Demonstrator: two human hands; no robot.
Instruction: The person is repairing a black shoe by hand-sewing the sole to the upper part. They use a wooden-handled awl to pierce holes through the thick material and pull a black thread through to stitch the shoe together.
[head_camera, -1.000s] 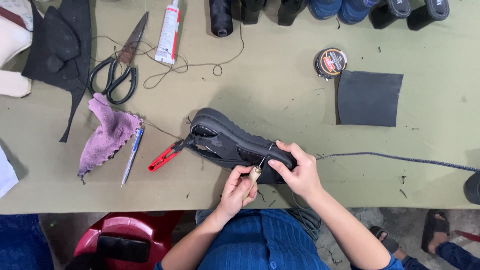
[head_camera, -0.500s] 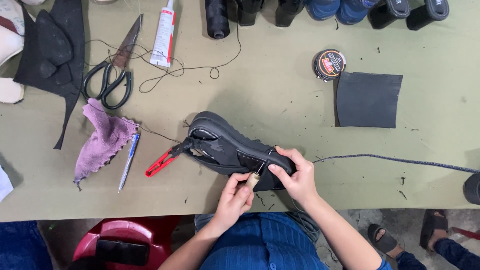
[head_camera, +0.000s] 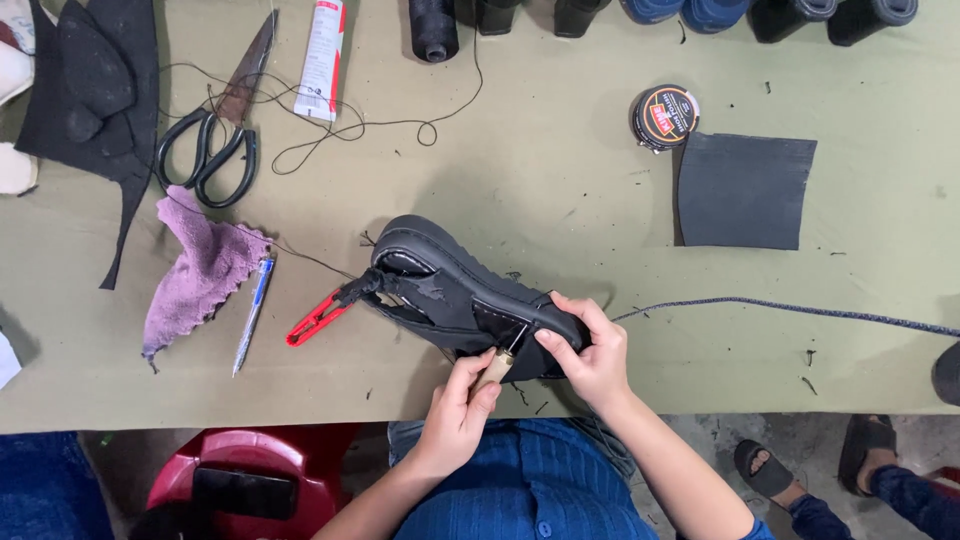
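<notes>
Scissors (head_camera: 208, 150), purple cloth (head_camera: 195, 275), pen (head_camera: 253, 310), round tin (head_camera: 665, 116), black sheet (head_camera: 745, 190)

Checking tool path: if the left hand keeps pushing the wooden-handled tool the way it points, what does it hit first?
The left hand aims the wooden-handled awl up and right into the black shoe. Its tip is already at the shoe's side, beside the right hand, so the shoe comes first. Depth is unclear.

Matt black shoe on your dull olive bench

Your shoe (head_camera: 470, 300) looks like matt black leather with a ribbed rubbery sole; the awl handle (head_camera: 494, 368) is pale wood. The table cover (head_camera: 560, 180) is flat, matt cloth, the rag (head_camera: 195, 275) fuzzy purple fabric, the scissors (head_camera: 215, 140) dull metal, the tin (head_camera: 665, 115) glossy.
</notes>
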